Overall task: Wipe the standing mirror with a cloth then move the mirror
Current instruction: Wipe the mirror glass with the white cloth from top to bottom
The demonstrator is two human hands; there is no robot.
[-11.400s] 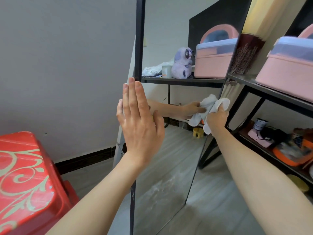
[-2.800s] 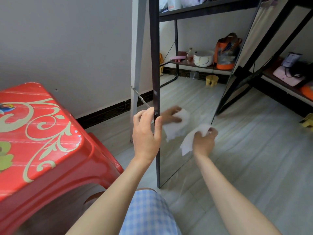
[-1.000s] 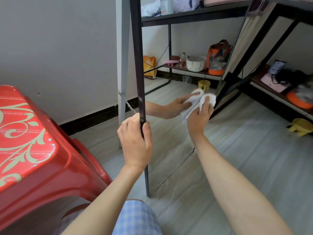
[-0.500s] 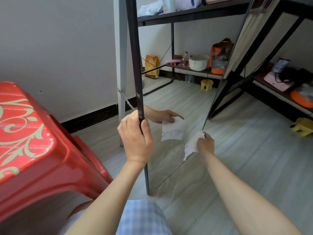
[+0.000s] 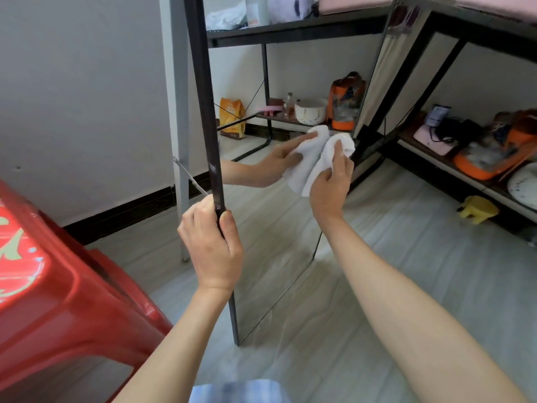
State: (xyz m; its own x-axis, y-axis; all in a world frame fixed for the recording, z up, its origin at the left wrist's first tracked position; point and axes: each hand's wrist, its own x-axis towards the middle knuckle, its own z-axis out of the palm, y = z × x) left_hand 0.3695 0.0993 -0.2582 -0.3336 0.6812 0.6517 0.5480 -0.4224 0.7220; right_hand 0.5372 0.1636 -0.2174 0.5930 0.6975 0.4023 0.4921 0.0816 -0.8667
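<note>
Your left hand (image 5: pixel 213 245) is curled round the dark left frame edge of the standing mirror (image 5: pixel 261 237), thumb on the glass side and fingers wrapped behind, gripping it low on the frame. Your right hand (image 5: pixel 329 184) holds the white cloth (image 5: pixel 325 157) bunched under thumb and fingers and pressed against the glass close to the mirror's right edge (the second hand and cloth you see just left of it are only the reflection). The mirror stands on the pale floor (image 5: pixel 406 257) directly ahead of you, its long axis running upright and leaning back slightly on its grey rear leg (image 5: pixel 181 141), with the red plastic stool (image 5: pixel 58 286) near on your left and the black shelf rack (image 5: pixel 436 33) on your right. What matters for the move: the frame runs vertically through your left grip, so that hand is already placed to carry it, while your right hand lies across the glass at the far edge. My judgement is that wiping is well along, and you should take the right frame edge before lifting.
</note>
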